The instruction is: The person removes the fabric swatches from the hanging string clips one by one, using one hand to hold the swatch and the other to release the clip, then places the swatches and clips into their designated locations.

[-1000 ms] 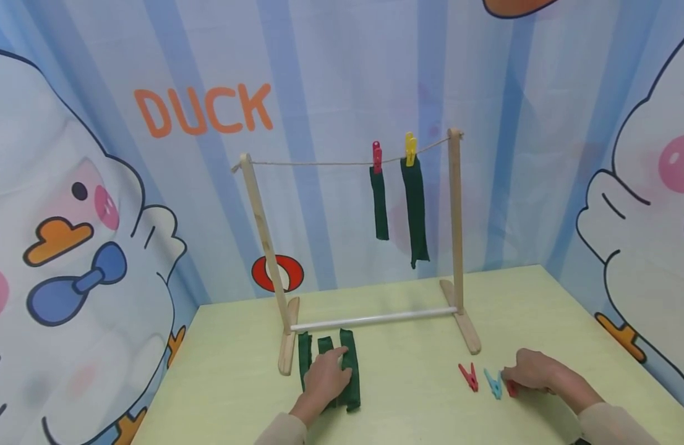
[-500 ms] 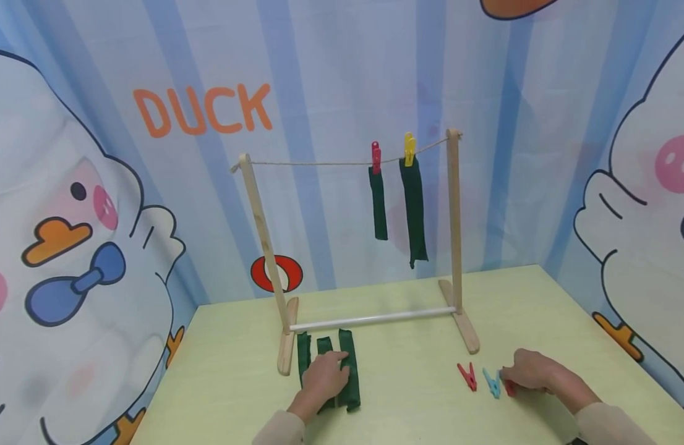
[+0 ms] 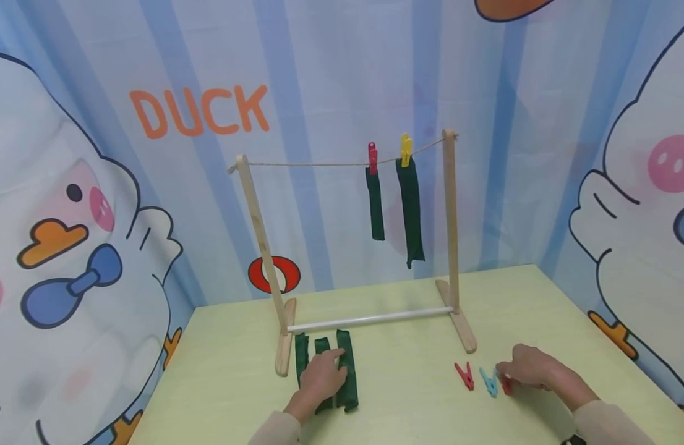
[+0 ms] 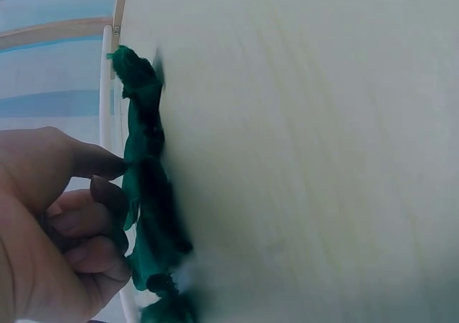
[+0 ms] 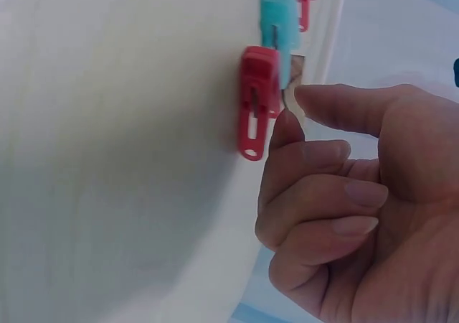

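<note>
My left hand (image 3: pixel 322 377) rests over the dark green cloth strips lying on the table, its extended index finger reaching the rightmost strip (image 3: pixel 349 382). In the left wrist view, thumb and index tips are right at the edge of a crumpled green strip (image 4: pixel 147 194), other fingers curled. My right hand (image 3: pixel 531 364) is low beside a red clothespin (image 3: pixel 506 387). The right wrist view has thumb and index tips slightly apart, next to that red clothespin (image 5: pixel 257 100); the other fingers curl loosely. A light blue clothespin (image 3: pixel 490 383) and another red clothespin (image 3: pixel 465 376) lie to its left.
Behind the strips stands a wooden drying rack (image 3: pixel 454 228) with a string line (image 3: pixel 308 164). A red clothespin (image 3: pixel 372 158) and a yellow clothespin (image 3: pixel 406 150) hold two green strips on it. A printed curtain (image 3: pixel 342 74) backs the pale yellow table (image 3: pixel 403 383).
Both hands keep their places by the strips and the clothespins. The head view has shifted slightly, so the whole scene sits a little further left in it.
</note>
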Demonstrator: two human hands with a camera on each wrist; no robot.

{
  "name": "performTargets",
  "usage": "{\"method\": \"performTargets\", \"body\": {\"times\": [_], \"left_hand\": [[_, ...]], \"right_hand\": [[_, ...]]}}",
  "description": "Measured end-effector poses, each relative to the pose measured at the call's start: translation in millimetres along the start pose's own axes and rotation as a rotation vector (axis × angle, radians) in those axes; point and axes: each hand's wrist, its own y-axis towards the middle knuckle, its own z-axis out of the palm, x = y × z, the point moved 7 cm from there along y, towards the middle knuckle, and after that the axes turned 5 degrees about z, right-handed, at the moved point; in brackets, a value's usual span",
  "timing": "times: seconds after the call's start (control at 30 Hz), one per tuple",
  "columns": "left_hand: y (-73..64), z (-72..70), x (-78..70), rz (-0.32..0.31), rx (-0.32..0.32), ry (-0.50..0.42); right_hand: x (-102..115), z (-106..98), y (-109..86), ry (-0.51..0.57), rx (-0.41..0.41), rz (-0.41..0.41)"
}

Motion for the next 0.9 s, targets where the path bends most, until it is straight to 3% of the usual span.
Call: {"method": "performTargets", "body": {"times": [0.3,0.5,0.77,0.9], "left_hand": [[2.5,-12.9,-6.8,0.092,-0.08,-0.032],[9.3,-36.1,-15.3,0.154,-0.143,-0.038],[28.1,-62.8,-38.3,0.24,-0.198,-0.187],[27.1,-73.4,-39.1,0.24,-0.264,-0.19]], "right_hand": [[15.7,-15.9,-9.4,0.009,-0.046,-0.071],[34.2,-26.6,-18.5,0.021,-0.104,-0.19],[64.7,-50.3,-24.8,0.035,-0.211,-0.29],[76.4,-55.4,-28.7,0.098,-0.287,-0.328]]}}
